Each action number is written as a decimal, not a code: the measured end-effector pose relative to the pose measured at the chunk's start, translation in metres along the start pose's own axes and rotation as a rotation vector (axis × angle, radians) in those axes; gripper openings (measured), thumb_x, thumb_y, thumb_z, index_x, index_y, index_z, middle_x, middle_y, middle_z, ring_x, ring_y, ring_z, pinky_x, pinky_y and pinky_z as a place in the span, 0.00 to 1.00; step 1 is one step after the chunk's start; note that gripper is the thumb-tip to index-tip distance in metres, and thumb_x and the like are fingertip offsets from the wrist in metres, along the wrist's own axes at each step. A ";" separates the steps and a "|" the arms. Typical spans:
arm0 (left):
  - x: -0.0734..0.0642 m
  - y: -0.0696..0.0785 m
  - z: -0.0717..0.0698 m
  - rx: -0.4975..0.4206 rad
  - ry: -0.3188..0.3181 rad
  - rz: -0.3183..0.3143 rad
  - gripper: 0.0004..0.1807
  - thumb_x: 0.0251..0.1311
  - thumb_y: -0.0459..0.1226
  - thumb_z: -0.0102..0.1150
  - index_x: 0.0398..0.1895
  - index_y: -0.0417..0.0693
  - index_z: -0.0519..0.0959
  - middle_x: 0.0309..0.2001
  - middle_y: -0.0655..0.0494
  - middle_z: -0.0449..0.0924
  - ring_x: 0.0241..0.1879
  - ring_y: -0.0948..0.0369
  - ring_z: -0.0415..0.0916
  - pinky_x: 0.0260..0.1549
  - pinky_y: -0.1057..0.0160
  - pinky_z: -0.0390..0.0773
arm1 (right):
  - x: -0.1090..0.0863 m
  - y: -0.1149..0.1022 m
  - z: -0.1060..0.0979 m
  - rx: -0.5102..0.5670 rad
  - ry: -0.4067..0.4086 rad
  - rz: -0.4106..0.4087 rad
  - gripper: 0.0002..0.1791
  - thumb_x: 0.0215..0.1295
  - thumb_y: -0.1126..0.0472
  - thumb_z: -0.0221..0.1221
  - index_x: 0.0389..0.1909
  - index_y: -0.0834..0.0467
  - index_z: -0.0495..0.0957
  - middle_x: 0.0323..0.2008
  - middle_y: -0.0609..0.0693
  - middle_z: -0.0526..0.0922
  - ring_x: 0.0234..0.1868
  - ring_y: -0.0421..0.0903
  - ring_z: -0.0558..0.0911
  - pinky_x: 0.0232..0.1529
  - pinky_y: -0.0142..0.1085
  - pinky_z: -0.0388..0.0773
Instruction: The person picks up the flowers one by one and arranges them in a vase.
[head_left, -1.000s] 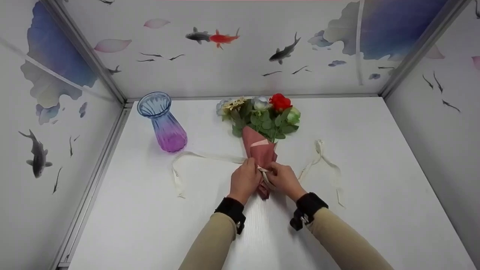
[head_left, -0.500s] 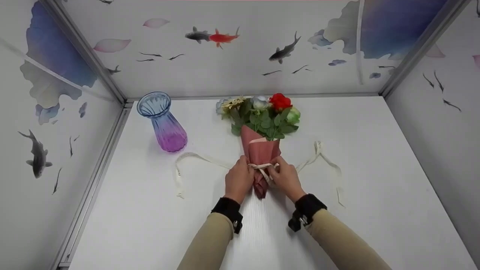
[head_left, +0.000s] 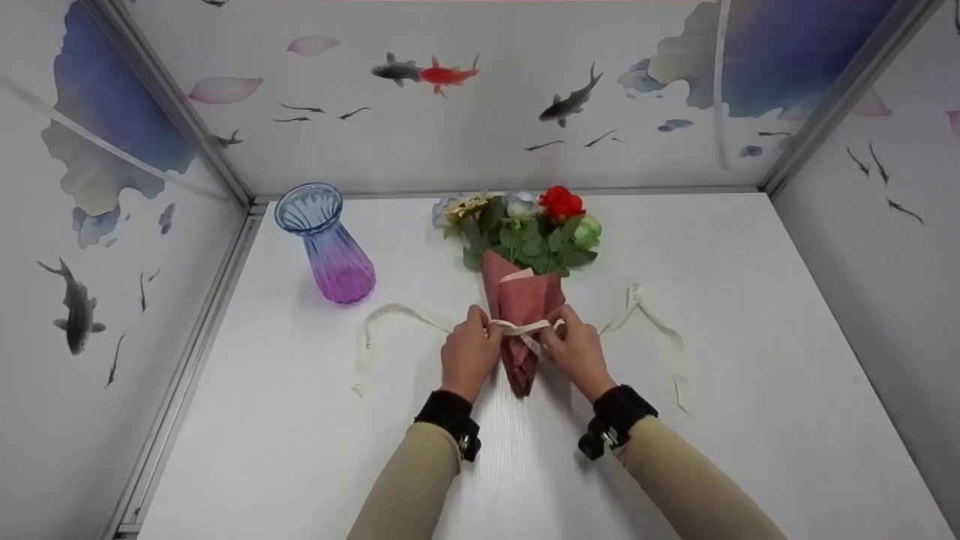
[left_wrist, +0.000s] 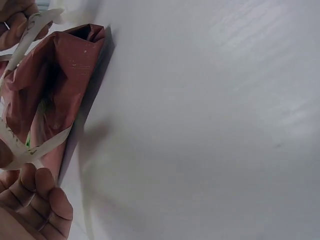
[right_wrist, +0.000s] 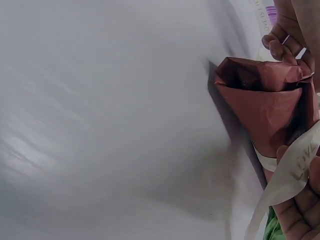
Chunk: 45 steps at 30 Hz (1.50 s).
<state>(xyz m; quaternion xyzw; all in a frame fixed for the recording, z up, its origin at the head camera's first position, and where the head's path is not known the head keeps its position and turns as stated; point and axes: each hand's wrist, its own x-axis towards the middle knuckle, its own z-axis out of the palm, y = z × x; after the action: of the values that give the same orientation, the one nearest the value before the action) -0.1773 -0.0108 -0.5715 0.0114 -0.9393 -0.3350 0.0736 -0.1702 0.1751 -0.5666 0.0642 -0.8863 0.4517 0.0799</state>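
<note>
A bouquet of artificial-looking flowers (head_left: 517,206) lies wrapped in dusty red paper (head_left: 523,296), blooms pointing away from me. Across the narrow part of the wrapping runs a cream ribbon (head_left: 517,328) with printed letters. My left hand (head_left: 469,356) pinches the ribbon at the paper's left side. At the right side, my right hand (head_left: 579,354) pinches it too, and the ribbon (right_wrist: 295,162) hangs past its fingers in the right wrist view. The left wrist view shows the folded paper end (left_wrist: 75,55) between both hands. Fingers hide part of the ribbon's crossing.
A blue-to-purple glass vase (head_left: 330,247) stands at the back left of the white table (head_left: 750,337). One ribbon tail (head_left: 367,337) lies to the left and another (head_left: 660,322) to the right. Printed panels (head_left: 480,150) enclose the table's back and sides.
My left hand has moved a little left, away from the right hand, drawing the ribbon straighter across the paper. The left tail has shifted slightly inward. Vase and blooms stay put.
</note>
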 end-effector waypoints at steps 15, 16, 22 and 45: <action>0.011 -0.008 -0.015 -0.567 -0.057 -0.300 0.10 0.70 0.39 0.48 0.44 0.43 0.74 0.21 0.57 0.72 0.15 0.63 0.66 0.17 0.65 0.68 | 0.005 0.005 -0.013 0.091 0.075 0.071 0.03 0.69 0.66 0.55 0.40 0.59 0.75 0.20 0.50 0.81 0.22 0.44 0.80 0.25 0.31 0.72; 0.012 -0.009 -0.017 -0.610 -0.062 -0.322 0.10 0.70 0.39 0.47 0.45 0.43 0.74 0.20 0.57 0.71 0.13 0.64 0.65 0.15 0.66 0.67 | 0.006 0.005 -0.014 0.101 0.071 0.080 0.03 0.69 0.67 0.54 0.41 0.60 0.75 0.20 0.51 0.81 0.23 0.46 0.82 0.25 0.31 0.73; 0.016 -0.014 -0.026 -0.786 -0.070 -0.397 0.13 0.73 0.41 0.48 0.51 0.41 0.74 0.14 0.60 0.64 0.09 0.64 0.60 0.13 0.66 0.64 | 0.007 0.005 -0.022 0.155 0.063 0.133 0.04 0.72 0.65 0.54 0.42 0.60 0.74 0.26 0.58 0.85 0.28 0.56 0.86 0.28 0.30 0.76; 0.028 -0.042 -0.064 -1.121 0.060 -0.512 0.18 0.73 0.39 0.48 0.56 0.32 0.68 0.18 0.57 0.65 0.13 0.65 0.61 0.14 0.66 0.65 | 0.016 0.015 -0.049 0.275 0.065 0.301 0.09 0.70 0.65 0.49 0.48 0.60 0.75 0.27 0.60 0.86 0.29 0.52 0.87 0.38 0.39 0.83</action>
<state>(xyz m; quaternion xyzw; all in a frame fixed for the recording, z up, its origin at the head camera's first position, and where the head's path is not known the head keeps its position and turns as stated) -0.1970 -0.0856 -0.5454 0.2053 -0.5852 -0.7844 0.0119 -0.1840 0.2230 -0.5465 -0.0734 -0.8129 0.5769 0.0304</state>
